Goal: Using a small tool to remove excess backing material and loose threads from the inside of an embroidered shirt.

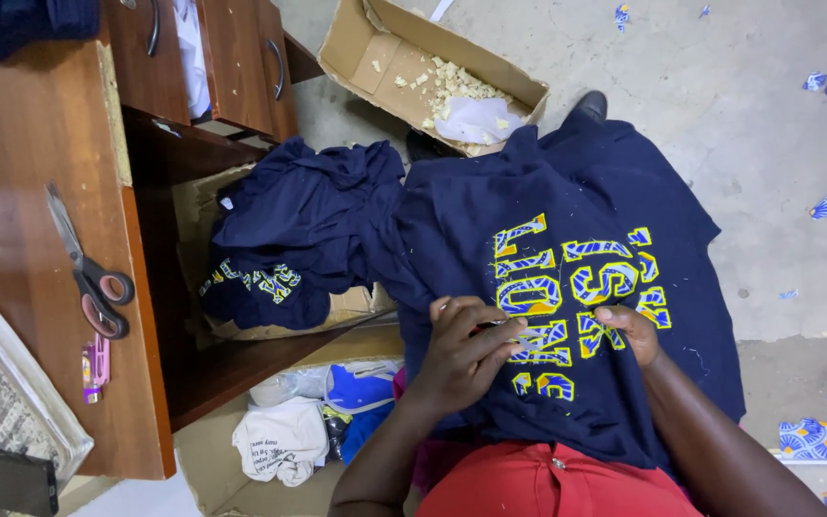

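Your left hand (466,345) has its fingers curled, pinching a small thin tool against the navy cotton shirt with yellow-and-blue patterned letters (567,287) draped over your lap, while your right hand (632,330) presses the fabric flat; farther off sits an open cardboard box of scraps (433,72)

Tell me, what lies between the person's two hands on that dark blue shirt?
In the head view, between the left hand and right hand lies the navy shirt with its yellow-and-blue patterned appliqué letters; nothing else shows there.
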